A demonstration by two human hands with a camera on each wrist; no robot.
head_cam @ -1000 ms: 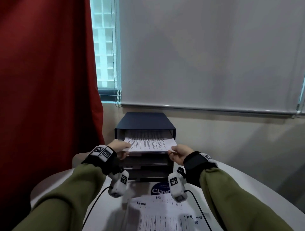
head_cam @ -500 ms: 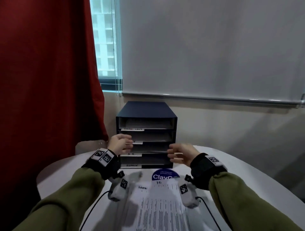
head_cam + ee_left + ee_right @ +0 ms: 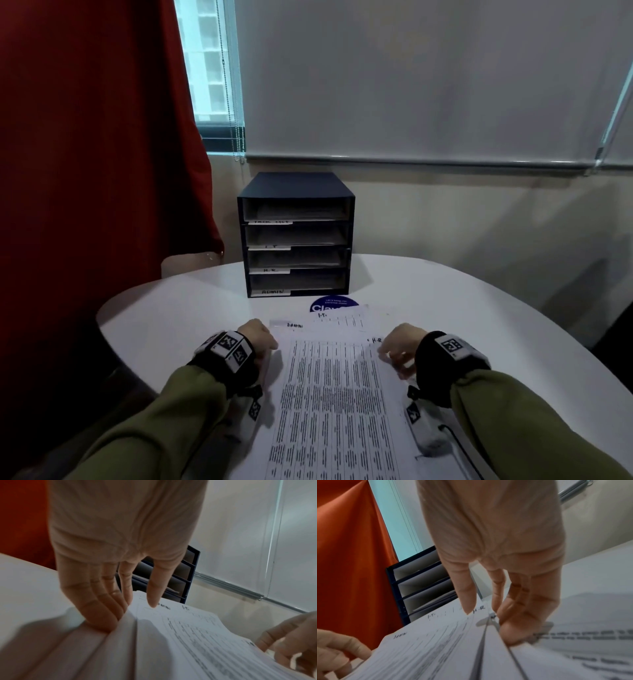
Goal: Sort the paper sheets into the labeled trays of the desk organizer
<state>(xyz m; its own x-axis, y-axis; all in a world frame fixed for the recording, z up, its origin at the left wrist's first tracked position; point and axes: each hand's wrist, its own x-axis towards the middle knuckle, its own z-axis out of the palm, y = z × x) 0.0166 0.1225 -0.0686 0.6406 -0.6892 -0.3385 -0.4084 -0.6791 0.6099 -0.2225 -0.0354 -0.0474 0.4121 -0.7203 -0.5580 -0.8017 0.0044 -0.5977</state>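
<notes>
A dark blue four-tray desk organizer (image 3: 296,236) stands at the table's far side. Its labels read TASK LIST, I.T, H.R and ADMIN from top to bottom, and paper lies in each tray. A stack of printed paper sheets (image 3: 335,394) lies in front of me, slightly offset, with handwritten words at their tops. My left hand (image 3: 260,339) pinches the top sheet's left edge (image 3: 137,608), fingers tucked under it and thumb above. My right hand (image 3: 397,353) pinches the right edge the same way (image 3: 488,620). The sheet bows up between them.
The round white table (image 3: 171,308) ends close on my left and right. A blue round sticker (image 3: 330,303) lies between stack and organizer. A red curtain (image 3: 85,137) hangs at the left, and a wall with a lowered blind (image 3: 411,85) stands behind.
Both hands left a sheet in the organizer's top tray, drew back and came down to the stack's side edges. The view tilted down toward the table.
</notes>
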